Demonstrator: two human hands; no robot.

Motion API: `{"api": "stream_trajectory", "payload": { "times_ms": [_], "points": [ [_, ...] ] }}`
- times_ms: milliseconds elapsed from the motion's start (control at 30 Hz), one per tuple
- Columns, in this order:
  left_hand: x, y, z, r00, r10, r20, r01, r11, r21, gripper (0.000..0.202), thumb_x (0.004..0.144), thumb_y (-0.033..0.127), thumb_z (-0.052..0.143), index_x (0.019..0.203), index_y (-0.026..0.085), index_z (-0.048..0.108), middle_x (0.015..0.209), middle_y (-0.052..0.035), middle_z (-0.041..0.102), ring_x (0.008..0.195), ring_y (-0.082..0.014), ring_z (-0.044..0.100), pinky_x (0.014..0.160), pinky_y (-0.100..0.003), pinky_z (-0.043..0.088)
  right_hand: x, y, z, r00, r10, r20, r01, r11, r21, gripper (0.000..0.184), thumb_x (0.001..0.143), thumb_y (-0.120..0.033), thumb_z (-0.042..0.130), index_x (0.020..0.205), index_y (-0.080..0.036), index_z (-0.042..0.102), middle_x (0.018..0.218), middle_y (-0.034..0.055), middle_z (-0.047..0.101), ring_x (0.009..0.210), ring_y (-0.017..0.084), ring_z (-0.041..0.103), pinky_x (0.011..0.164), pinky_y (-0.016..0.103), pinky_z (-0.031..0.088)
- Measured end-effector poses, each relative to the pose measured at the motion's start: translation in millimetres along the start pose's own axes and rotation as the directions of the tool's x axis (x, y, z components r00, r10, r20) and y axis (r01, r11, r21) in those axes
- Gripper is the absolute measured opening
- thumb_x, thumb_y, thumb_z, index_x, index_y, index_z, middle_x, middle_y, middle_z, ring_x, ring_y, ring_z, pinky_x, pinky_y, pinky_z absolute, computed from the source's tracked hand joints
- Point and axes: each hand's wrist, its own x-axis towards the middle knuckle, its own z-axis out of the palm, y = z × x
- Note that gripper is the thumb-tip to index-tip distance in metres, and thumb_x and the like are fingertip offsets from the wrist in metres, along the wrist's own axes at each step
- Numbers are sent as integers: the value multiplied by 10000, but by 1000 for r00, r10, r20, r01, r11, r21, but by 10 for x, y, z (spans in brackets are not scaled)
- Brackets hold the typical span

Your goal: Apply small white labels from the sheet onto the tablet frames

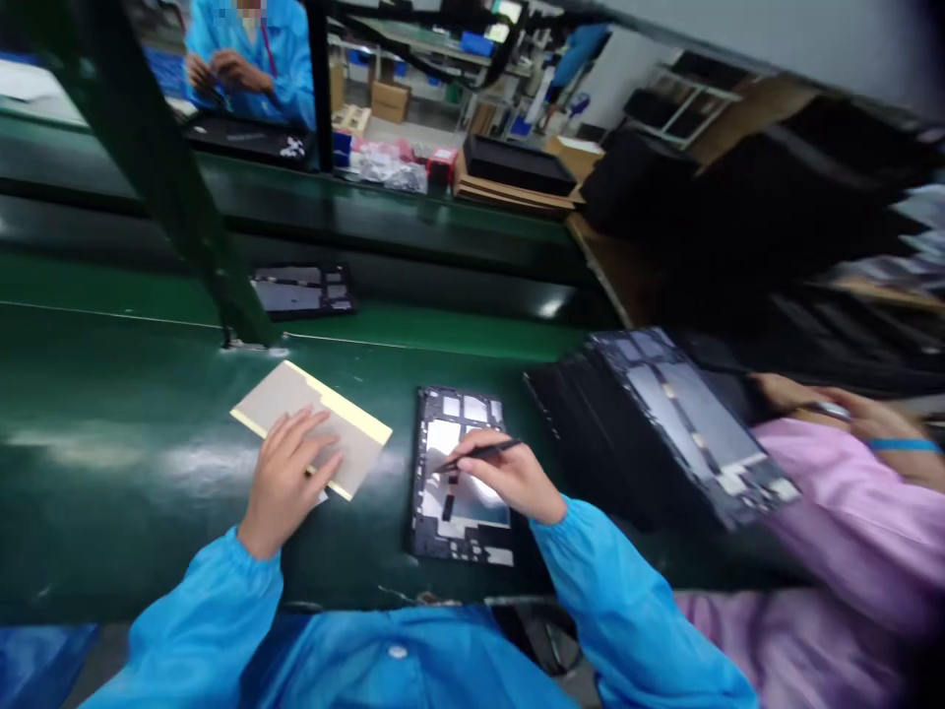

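Note:
Fingers spread, my left hand [289,483] lies on a grey-beige sheet with pale yellow edges [350,421] on the green bench. A small white bit shows under the hand's edge. My right hand [517,483] is closed on black tweezers [488,450], held like a pen. Their tip points down at the inside of an uncovered tablet [428,512] lying flat in front of me. Silver plates and a dark flex strip [449,499] show inside it. Part of the tablet is hidden by my right hand.
At right, a tilted stack of similar tablets [612,443] stands beside a co-worker's pink sleeve [834,483]. Another tablet [299,292] lies farther back, near a green slanted post [184,217]. Across the bench sits a person in blue [291,69].

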Motion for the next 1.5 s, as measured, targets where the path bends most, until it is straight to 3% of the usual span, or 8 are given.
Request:
{"api": "stream_trajectory", "payload": {
  "times_ms": [100,167,267,433,1100,1500],
  "points": [
    [-42,673,122,982,151,115,-127,973,-195,71,939,264,636,998,232,660,1230,-64,696,1259,-254,597,1141,-531,412,-601,69,-284,998,57,-25,-59,996,-63,157,902,-345,725,924,-190,729,869,67,739,761,184,725,706,319,625],
    [-105,1052,286,940,257,225,-188,939,-288,117,935,300,640,1019,219,649,1310,-79,656,1302,-270,565,1131,-525,442,-854,170,-336,996,87,-23,-89,994,-60,169,911,-354,714,938,-187,717,877,69,738,785,183,720,719,317,619],
    [-197,1329,571,877,350,328,-242,914,-326,236,892,320,690,1064,178,615,1443,-137,558,1368,-322,500,1115,-540,473,-1026,301,-295,997,82,9,-81,991,-106,206,923,-379,695,934,-174,718,885,81,733,834,190,707,768,322,595],
    [-253,1274,783,879,325,350,-221,926,-305,271,859,296,728,1050,166,587,1453,-175,537,1399,-351,459,1077,-541,506,-1045,361,-233,999,22,36,-17,989,-146,216,943,-387,666,935,-175,701,891,77,721,842,183,696,786,313,569],
    [-279,1263,786,893,296,340,-175,922,-345,340,810,247,780,1066,179,567,1446,-167,542,1428,-335,424,1105,-529,477,-1041,283,-201,991,-45,125,83,944,-318,182,973,-351,629,969,-186,706,908,81,727,851,189,693,796,315,562],
    [-290,1262,787,889,299,348,-174,921,-347,334,829,239,764,1069,172,542,1458,-176,526,1438,-340,407,1097,-521,484,-1063,309,-174,991,-116,72,129,964,-231,99,954,-278,661,944,-190,705,896,90,745,854,197,705,798,343,578]
  ]
}}
